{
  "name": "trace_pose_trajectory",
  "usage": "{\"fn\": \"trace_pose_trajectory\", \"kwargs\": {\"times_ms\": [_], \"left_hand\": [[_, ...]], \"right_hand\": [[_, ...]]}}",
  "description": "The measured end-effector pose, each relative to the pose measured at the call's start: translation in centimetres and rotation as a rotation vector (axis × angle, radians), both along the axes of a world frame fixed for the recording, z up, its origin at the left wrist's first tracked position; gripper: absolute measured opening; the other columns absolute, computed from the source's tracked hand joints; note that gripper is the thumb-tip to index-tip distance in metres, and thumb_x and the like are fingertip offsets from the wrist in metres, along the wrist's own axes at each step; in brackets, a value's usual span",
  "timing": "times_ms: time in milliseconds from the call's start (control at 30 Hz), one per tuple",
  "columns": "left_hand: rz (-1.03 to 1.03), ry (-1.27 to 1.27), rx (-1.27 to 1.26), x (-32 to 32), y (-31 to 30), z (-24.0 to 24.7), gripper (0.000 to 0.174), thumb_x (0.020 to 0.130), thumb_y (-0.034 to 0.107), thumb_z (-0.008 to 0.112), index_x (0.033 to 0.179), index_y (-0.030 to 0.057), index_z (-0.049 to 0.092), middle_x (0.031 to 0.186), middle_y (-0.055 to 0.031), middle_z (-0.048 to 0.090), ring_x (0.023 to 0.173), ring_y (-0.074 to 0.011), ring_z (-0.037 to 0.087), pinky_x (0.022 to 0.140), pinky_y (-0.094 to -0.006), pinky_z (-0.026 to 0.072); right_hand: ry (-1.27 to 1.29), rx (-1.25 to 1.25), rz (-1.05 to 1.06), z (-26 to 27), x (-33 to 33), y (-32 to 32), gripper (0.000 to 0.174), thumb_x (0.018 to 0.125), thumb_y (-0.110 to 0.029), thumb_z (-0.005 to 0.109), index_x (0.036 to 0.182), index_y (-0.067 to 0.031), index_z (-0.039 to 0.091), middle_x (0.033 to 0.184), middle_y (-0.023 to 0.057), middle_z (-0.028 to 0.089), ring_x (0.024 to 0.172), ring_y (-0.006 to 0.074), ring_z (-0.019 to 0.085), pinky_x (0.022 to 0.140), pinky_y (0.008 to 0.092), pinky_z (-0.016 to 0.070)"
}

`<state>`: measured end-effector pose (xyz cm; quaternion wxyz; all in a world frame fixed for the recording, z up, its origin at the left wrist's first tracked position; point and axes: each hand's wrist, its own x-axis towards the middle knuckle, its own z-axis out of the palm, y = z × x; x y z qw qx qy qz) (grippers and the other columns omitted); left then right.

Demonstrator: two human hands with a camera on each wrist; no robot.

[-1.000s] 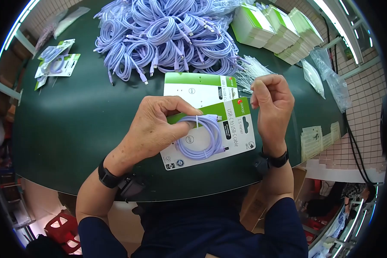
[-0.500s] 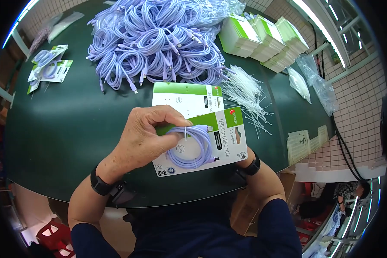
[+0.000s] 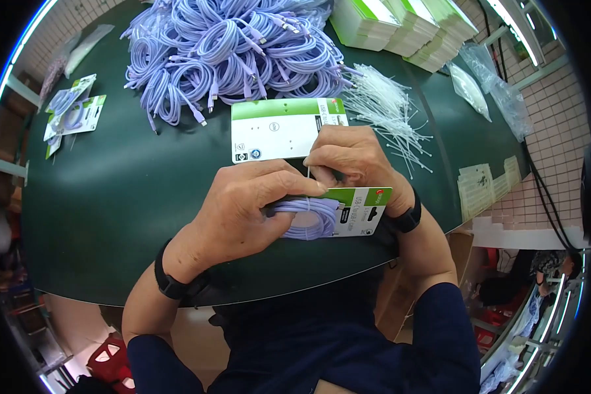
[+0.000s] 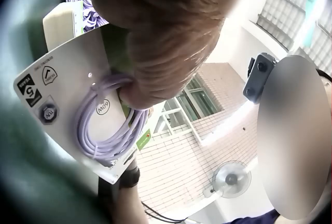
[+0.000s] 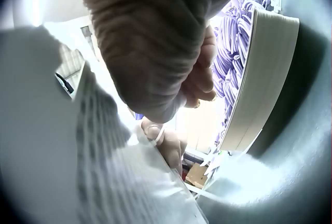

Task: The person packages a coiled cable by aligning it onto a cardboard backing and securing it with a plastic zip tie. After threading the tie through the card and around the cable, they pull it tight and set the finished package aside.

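My left hand (image 3: 243, 203) grips a green-and-white printed card (image 3: 362, 213), its thumb over a coiled lilac USB-C cable (image 3: 320, 215) lying against the card's front. The card tilts toward me above the table's near edge. From its top side rises a thin white cable tie (image 3: 308, 172). My right hand (image 3: 354, 157) is behind the card, thumb and fingertip pinching the tie's upper end. In the left wrist view the cable coil (image 4: 85, 125) sits flat on the card face. The right wrist view shows the card's back (image 5: 150, 182), with the left fingertips (image 5: 170, 149) against it.
Another card (image 3: 269, 131) lies just beyond my hands. Behind it is a heap of coiled lilac cables (image 3: 236, 52). Loose white ties (image 3: 387, 98) spread to the right, below stacked cards (image 3: 364, 29). Carded cables (image 3: 75, 118) lie at the left.
My right hand went down behind the card, then came up over its top edge to the tie. The card, held in my left hand throughout, has tipped to a steeper angle.
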<state>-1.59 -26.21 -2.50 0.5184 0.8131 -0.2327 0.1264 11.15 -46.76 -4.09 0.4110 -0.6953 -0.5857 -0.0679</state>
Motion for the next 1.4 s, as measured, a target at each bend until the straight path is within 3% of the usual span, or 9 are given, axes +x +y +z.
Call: {"fn": "trace_pose_trajectory", "kwargs": {"times_ms": [267,567,833,900,967,1033,1133,1200,1400], "left_hand": [[-0.042,-0.213,0.435,-0.1,0.2,0.8,0.044,0.068,-0.001,0.084,0.110,0.0093,0.076,0.095,-0.0085,0.073,0.083,-0.0259,0.070,0.070,-0.0361,0.0544],[0.018,0.055,0.334,-1.0,-0.9,1.3,0.034,0.071,-0.002,0.086,0.102,0.0073,0.076,0.088,-0.0077,0.068,0.075,-0.0238,0.068,0.063,-0.0331,0.0523],[0.070,-0.175,0.493,-0.9,-1.2,0.8,0.033,0.074,0.000,0.083,0.105,0.0056,0.074,0.082,-0.0090,0.057,0.069,-0.0267,0.062,0.058,-0.0362,0.0499],[0.173,-0.161,0.377,-0.7,-0.7,1.1,0.034,0.077,-0.002,0.083,0.109,0.0038,0.074,0.081,-0.0067,0.057,0.070,-0.0226,0.063,0.062,-0.0322,0.0521],[0.228,-0.170,0.298,-0.3,-0.4,1.1,0.034,0.078,-0.003,0.082,0.110,0.0029,0.074,0.081,-0.0056,0.058,0.070,-0.0206,0.064,0.064,-0.0303,0.0532],[0.365,-0.004,-0.095,0.1,0.4,1.0,0.033,0.083,-0.003,0.081,0.114,-0.0003,0.072,0.087,-0.0027,0.063,0.076,-0.0153,0.066,0.072,-0.0272,0.0551],[0.410,0.134,-0.447,0.7,1.4,0.7,0.032,0.087,-0.001,0.081,0.118,-0.0030,0.071,0.094,-0.0017,0.068,0.083,-0.0115,0.067,0.080,-0.0257,0.0561],[0.348,0.322,-0.718,1.0,1.6,0.1,0.033,0.092,0.004,0.080,0.121,-0.0054,0.069,0.102,-0.0025,0.071,0.090,-0.0092,0.067,0.087,-0.0259,0.0563],[0.289,0.400,-0.858,1.4,1.1,-2.2,0.030,0.095,0.008,0.078,0.121,-0.0050,0.068,0.109,-0.0079,0.074,0.092,-0.0100,0.068,0.086,-0.0255,0.0559]], "right_hand": [[0.016,0.037,-0.010,0.0,-0.8,0.0,0.017,0.068,0.005,0.071,0.081,-0.0044,0.066,0.074,0.0068,0.060,0.062,0.0263,0.061,0.054,0.0349,0.0468],[-0.089,-0.029,-0.068,-0.8,-0.4,0.1,0.011,0.071,0.001,0.067,0.074,-0.0068,0.061,0.071,0.0063,0.056,0.062,0.0292,0.060,0.053,0.0383,0.0464],[-0.097,-0.081,-0.093,-1.7,0.5,-0.2,0.010,0.074,0.000,0.069,0.079,-0.0069,0.063,0.073,0.0063,0.059,0.064,0.0256,0.062,0.053,0.0356,0.0470],[-0.094,-0.089,-0.121,-1.5,1.0,-0.6,0.009,0.076,-0.001,0.070,0.081,-0.0066,0.065,0.074,0.0060,0.061,0.064,0.0233,0.062,0.053,0.0347,0.0468],[0.185,0.119,-0.198,-0.9,1.3,-0.9,0.008,0.085,-0.005,0.071,0.093,-0.0049,0.070,0.080,0.0046,0.065,0.066,0.0171,0.063,0.056,0.0317,0.0475],[0.294,0.216,-0.216,0.0,1.8,-1.2,0.010,0.089,-0.008,0.071,0.098,-0.0040,0.072,0.083,0.0039,0.068,0.067,0.0140,0.063,0.057,0.0302,0.0478],[0.855,0.425,-0.315,1.3,1.9,-2.6,0.024,0.101,-0.016,0.066,0.117,0.0018,0.070,0.097,0.0049,0.071,0.077,0.0091,0.064,0.063,0.0259,0.0498],[0.901,0.368,-0.222,1.7,1.2,-2.2,0.027,0.103,-0.017,0.064,0.121,0.0032,0.068,0.101,0.0052,0.071,0.079,0.0098,0.064,0.065,0.0249,0.0504],[1.048,0.189,0.019,1.3,-2.5,0.7,0.033,0.102,-0.014,0.068,0.129,0.0043,0.065,0.114,0.0070,0.072,0.093,0.0115,0.068,0.079,0.0268,0.0555]]}}
